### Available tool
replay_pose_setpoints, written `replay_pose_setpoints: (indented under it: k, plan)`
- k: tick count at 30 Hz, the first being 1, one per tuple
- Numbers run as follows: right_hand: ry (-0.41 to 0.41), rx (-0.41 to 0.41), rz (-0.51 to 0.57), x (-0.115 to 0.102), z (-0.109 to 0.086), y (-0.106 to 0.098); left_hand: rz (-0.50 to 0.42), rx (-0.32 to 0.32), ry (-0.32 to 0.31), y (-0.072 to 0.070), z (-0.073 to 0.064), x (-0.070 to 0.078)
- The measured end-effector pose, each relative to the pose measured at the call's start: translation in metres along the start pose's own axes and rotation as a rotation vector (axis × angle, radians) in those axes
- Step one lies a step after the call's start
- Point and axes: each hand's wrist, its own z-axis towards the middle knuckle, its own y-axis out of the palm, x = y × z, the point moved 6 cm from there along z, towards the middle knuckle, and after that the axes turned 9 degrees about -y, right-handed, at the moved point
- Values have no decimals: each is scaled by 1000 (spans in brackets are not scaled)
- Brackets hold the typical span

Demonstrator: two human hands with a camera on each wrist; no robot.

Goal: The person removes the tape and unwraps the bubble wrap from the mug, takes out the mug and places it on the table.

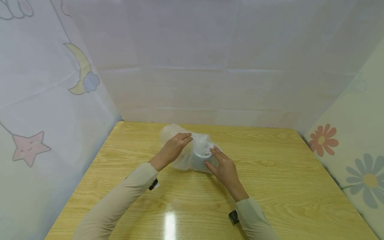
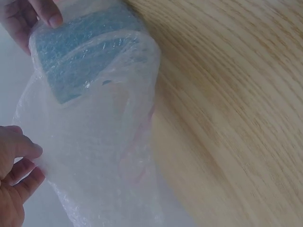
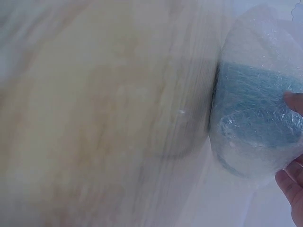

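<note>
A round object with a blue band [image 2: 83, 52] stands on the table inside clear bubble wrap [image 1: 183, 160]. Its kind is hidden by the wrap, though a pale round rim shows in the head view. My right hand [image 1: 225, 168] holds it from the right, with the thumb on the blue band and the fingers lower down in the right wrist view. On the other side, my left hand [image 1: 174, 148] pinches the edge of the loose bubble wrap between thumb and fingers, as the left wrist view shows. The loose wrap extends to the left and back.
The wooden table [image 1: 285, 186] spreads out around the hands. Behind it hangs a pale sheet [image 1: 192, 90], with printed sheets at the left and right sides. Each wrist bears a dark strap.
</note>
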Motion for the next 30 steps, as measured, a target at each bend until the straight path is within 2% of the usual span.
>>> replay_pose_setpoints:
  k: [5, 12, 18, 24, 30]
  plan:
    - [-1, 1, -2, 1, -1, 1, -41, 3, -56, -3, 3, -7]
    - [-5, 9, 1, 2, -1, 2, -51, -8, -100, -3, 5, -13]
    - [3, 10, 12, 2, -1, 2, -66, -12, -179, -2, 7, -21]
    - [6, 5, 10, 3, -2, 3, -100, 7, -229, -1, 7, -31]
    - [3, 6, 18, 2, -2, 2, -170, -6, -315, 4, 7, -42]
